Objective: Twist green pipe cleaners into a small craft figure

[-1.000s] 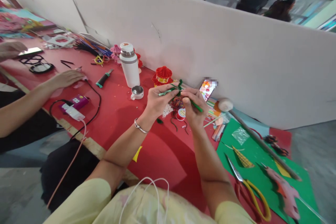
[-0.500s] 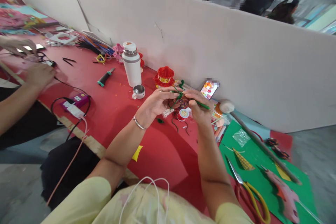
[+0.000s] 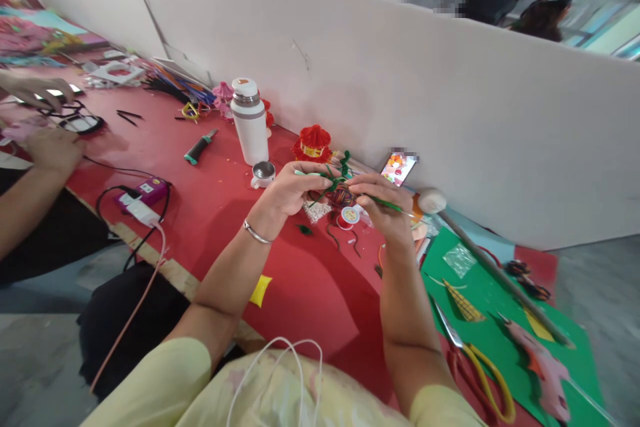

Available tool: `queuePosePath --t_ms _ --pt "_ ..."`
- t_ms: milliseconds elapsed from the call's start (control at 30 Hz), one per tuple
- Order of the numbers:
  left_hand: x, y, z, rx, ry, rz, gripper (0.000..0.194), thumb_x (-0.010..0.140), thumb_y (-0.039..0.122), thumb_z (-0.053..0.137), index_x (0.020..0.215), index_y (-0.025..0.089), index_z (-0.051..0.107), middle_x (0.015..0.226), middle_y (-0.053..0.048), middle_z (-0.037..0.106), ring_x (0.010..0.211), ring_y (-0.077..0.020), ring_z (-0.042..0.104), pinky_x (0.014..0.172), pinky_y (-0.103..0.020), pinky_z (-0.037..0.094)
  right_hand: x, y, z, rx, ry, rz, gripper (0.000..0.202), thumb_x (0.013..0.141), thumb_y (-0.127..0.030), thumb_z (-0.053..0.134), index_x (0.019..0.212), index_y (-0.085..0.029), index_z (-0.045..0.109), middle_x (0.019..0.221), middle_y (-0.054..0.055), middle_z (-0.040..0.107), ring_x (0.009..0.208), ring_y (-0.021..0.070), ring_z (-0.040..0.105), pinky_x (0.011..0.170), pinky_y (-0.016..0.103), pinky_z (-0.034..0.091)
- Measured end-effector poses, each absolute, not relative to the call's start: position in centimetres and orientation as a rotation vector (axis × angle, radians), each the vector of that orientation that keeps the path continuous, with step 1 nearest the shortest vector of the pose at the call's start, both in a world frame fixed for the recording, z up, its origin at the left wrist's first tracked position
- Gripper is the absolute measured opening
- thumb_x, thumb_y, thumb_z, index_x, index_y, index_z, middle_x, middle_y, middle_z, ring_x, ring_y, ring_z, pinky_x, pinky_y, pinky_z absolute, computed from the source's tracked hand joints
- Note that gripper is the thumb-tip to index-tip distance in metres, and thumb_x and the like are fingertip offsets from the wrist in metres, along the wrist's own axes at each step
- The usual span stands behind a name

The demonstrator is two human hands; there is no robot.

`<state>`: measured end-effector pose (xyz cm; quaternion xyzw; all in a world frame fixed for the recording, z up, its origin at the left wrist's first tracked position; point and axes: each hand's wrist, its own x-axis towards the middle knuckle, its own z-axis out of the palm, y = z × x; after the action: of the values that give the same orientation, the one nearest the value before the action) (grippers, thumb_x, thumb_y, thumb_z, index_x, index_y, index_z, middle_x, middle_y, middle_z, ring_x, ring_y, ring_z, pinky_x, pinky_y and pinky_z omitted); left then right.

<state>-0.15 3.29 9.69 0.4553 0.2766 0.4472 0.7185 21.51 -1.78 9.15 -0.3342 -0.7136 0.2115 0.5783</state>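
Observation:
Above the red table, my left hand [image 3: 297, 188] pinches a small piece of green yarn work [image 3: 336, 181] between thumb and fingers. Close beside it, my right hand [image 3: 384, 203] is closed around a crochet hook [image 3: 385, 203] with a green grip; a thin metal end sticks out to the right. A multicoloured yarn ball [image 3: 343, 196] shows just under the fingers. Below the hands lie a bag of white beads [image 3: 317, 211], a spool of red thread [image 3: 349, 217] and a small green piece [image 3: 304, 229]. The fingers partly hide where hook and yarn meet.
A white flask [image 3: 250, 123], its cup [image 3: 263, 174] and a red fringed ornament [image 3: 314, 143] stand beyond my hands. A lit phone [image 3: 399, 167] leans by the white partition [image 3: 350, 67]. Scissors [image 3: 470, 353] and a pink glue gun [image 3: 540, 367] lie right. Another person's hands [image 3: 55, 147] work at left.
My hands have drawn slightly apart, the left shifting left and the right shifting right. More of the yarn ball and bead bag shows. The other person's near hand has moved left.

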Motion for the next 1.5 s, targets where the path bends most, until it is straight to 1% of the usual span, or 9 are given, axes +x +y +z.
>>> queuePosePath --t_ms 300,433,500,600,767,967,1133,1333,1500 --pt "-0.7 3.0 10.6 1.18 0.577 0.879 0.017 0.058 0.022 0.087 0.075 0.018 0.086 0.072 -0.007 0.077 0.054 -0.0124 0.06 0.05 -0.028 0.05 22.6 -2.1 9.5 -0.744 -1.621 0.725 0.02 0.092 -0.049 0.078 0.087 -0.032 0.087 0.089 0.005 0.083 0.088 0.0258 0.077 0.088 0.047 0.064" --pt "0.2 2.6 10.4 1.211 0.522 0.95 0.02 0.06 0.024 0.091 0.079 0.018 0.088 0.076 -0.008 0.079 0.057 -0.0133 0.063 0.054 -0.029 0.052 20.9 -0.7 7.6 -0.603 -1.351 1.018 0.037 0.085 -0.064 0.08 0.075 -0.029 0.081 0.077 0.004 0.077 0.069 0.0197 0.07 0.062 0.034 0.058" --pt "1.2 2.3 10.1 1.206 0.541 1.123 0.022 0.063 0.025 0.093 0.084 0.02 0.089 0.08 -0.007 0.08 0.063 -0.0147 0.066 0.059 -0.029 0.055 19.3 -0.1 6.5 -0.602 -1.153 1.096 0.043 0.079 -0.072 0.082 0.075 -0.029 0.076 0.078 0.0 0.074 0.06 0.0147 0.062 0.057 0.03 0.054" --pt "2.7 1.7 9.5 1.221 0.583 1.374 0.012 0.07 0.023 0.091 0.082 0.022 0.088 0.084 -0.004 0.081 0.071 -0.0137 0.069 0.065 -0.027 0.056 17.5 0.5 5.3 -0.72 -1.049 0.884 0.048 0.077 -0.079 0.078 0.087 -0.032 0.076 0.097 0.002 0.075 0.08 0.0176 0.068 0.069 0.032 0.059" --pt "3.2 1.6 9.2 1.238 0.604 1.308 0.024 0.066 0.027 0.097 0.088 0.021 0.088 0.084 -0.003 0.08 0.066 -0.0119 0.067 0.056 -0.024 0.053 18.5 0.5 5.6 -0.806 -1.225 0.572 0.036 0.085 -0.069 0.077 0.094 -0.035 0.083 0.1 0.003 0.074 0.104 0.0238 0.07 0.103 0.043 0.057" --pt "2.6 2.0 9.5 1.184 0.622 1.128 0.029 0.071 0.044 0.096 0.073 0.018 0.084 0.069 -0.003 0.074 0.053 -0.01 0.06 0.049 -0.025 0.05 20.4 0.4 6.6 -0.819 -1.235 0.956 0.033 0.079 -0.061 0.087 0.088 -0.029 0.084 0.084 0.0 0.072 0.079 0.017 0.067 0.071 0.032 0.059" --pt "4.0 1.7 9.1 1.274 0.85 1.589 0.009 0.08 0.033 0.09 0.082 0.024 0.087 0.093 -0.004 0.084 0.083 -0.0181 0.077 0.077 -0.031 0.064 19.4 0.7 6.8 -0.859 -0.974 1.258 0.054 0.065 -0.066 0.094 0.095 -0.024 0.077 0.082 -0.002 0.072 0.059 0.0085 0.059 0.046 0.02 0.047" --pt "4.8 2.2 7.8 1.393 0.91 1.71 0.002 0.082 0.023 0.085 0.082 0.024 0.086 0.096 -0.003 0.086 0.093 -0.0209 0.08 0.096 -0.038 0.064 18.0 -0.2 7.8 -1.024 -1.074 0.873 0.034 0.073 -0.051 0.092 0.083 -0.021 0.078 0.063 -0.005 0.066 0.052 0.0076 0.052 0.047 0.022 0.044" --pt "5.1 2.7 7.3 1.228 0.894 1.628 0.006 0.082 0.029 0.087 0.084 0.024 0.086 0.097 -0.003 0.085 0.086 -0.0189 0.079 0.074 -0.031 0.066 18.3 -0.5 8.2 -1.078 -1.099 0.866 0.026 0.078 -0.048 0.085 0.08 -0.022 0.08 0.06 -0.005 0.067 0.049 0.0081 0.053 0.045 0.021 0.045"
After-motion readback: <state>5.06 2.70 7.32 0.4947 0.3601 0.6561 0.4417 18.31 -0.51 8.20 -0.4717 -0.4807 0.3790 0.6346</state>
